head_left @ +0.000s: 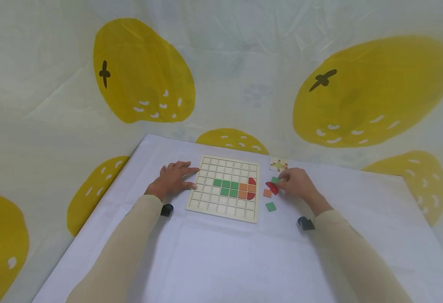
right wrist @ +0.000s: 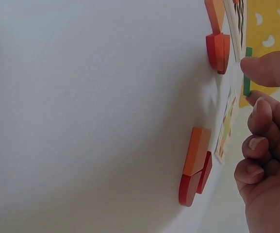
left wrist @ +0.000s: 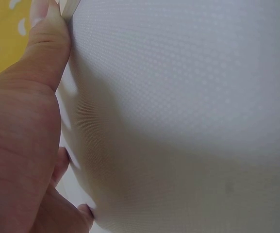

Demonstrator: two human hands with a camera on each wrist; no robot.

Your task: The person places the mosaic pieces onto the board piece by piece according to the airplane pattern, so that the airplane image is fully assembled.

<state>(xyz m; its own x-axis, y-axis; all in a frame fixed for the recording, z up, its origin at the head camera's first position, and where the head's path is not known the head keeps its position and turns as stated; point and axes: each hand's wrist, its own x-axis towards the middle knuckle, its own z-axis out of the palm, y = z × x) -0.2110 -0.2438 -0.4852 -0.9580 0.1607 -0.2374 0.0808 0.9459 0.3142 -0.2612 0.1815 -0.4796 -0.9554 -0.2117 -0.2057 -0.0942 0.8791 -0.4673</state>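
My right hand [head_left: 297,183] pinches a green square tile [right wrist: 247,80] between thumb and forefinger, with the other fingers curled in. It is just right of the wooden grid board [head_left: 202,206]. On the board lie green squares [head_left: 225,187], orange squares [head_left: 247,188] and red curved pieces [head_left: 252,195]. Palm down with its fingers spread, my left hand [head_left: 172,179] touches the board's left edge with thumb and forefinger. Near the right hand are a red curved piece [head_left: 272,187] and an orange tile [head_left: 267,193].
A pattern card [head_left: 278,164] lies behind the right hand. Closer to the front is another loose green tile [head_left: 270,206]. The white-covered table [head_left: 221,261] ends at the back against a pale curtain [head_left: 244,97] printed with large yellow fruit.
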